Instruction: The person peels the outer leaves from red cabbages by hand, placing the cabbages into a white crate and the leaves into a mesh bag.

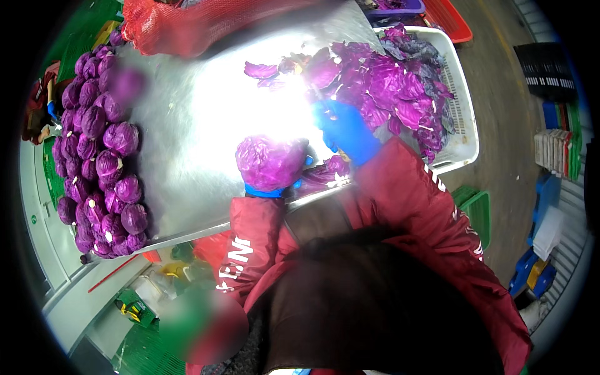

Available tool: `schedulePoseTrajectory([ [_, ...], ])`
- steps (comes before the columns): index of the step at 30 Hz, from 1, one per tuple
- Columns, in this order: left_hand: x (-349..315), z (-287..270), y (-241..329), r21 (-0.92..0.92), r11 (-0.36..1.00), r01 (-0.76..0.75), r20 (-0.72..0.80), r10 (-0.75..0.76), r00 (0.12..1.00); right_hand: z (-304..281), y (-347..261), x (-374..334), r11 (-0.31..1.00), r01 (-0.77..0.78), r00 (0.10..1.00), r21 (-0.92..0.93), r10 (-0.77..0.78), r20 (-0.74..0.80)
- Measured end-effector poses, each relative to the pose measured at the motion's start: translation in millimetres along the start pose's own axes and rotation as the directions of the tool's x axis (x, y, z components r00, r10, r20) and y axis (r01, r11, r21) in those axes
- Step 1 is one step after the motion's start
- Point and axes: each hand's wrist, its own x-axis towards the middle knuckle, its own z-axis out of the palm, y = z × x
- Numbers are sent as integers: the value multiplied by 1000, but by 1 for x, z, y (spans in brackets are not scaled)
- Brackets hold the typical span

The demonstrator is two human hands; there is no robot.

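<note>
A red cabbage [270, 164] rests in my left hand [262, 191], whose blue-gloved fingers wrap it from below and from the right. It is held over the near edge of a shiny metal table [181, 162]. To its right is my right hand [347, 130], also blue-gloved, with its fingers curled. Strong glare washes out the fingertips, so what they hold cannot be made out. Loose purple outer leaves [394, 84] lie heaped just beyond the right hand. More leaf scraps [328, 172] lie between my wrists at the table edge.
Several whole red cabbages [94, 122] are piled along the table's left end. A red mesh sack [187, 28] lies at the far edge. On the right, a white basket [469, 125] takes the leaf heap. A green crate [478, 215] stands below it, near my right arm.
</note>
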Motion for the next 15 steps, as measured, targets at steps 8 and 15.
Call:
schedulePoseTrajectory([
  [8,-2,-21,34,-817,488,308,187,-280,941,29,-26,-23,988,-61,991,141,42,131],
  [15,-9,-33,32,194,974,120,2,-123,992,25,17,-10,940,262,963,219,-240,-122],
])
